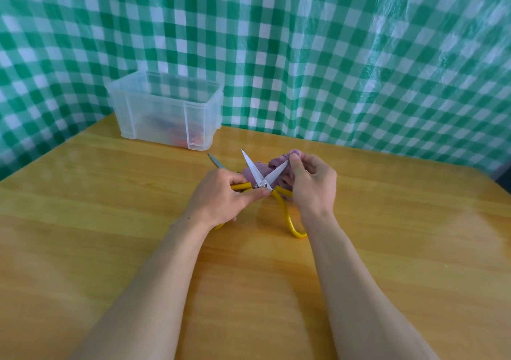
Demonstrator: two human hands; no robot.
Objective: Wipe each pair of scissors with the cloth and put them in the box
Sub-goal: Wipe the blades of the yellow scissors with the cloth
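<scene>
Yellow-handled scissors [287,216] are spread wide over the middle of the wooden table, silver blades pointing away from me. My left hand [221,196] grips the left yellow handle beside the pivot. My right hand [312,185] holds a bunched purple cloth [258,170] and pinches it around the tip of the right blade. Just beyond my left hand lies another pair of scissors [215,162], of which only a grey blade shows. A clear plastic box [166,108] stands at the back left, and through its wall I make out blurred red and orange shapes.
The wooden table [110,221] ends at a green-and-white checked plastic sheet [331,55] hanging behind it. The table's left edge runs diagonally near the box, and its right far corner lies at the frame's right side.
</scene>
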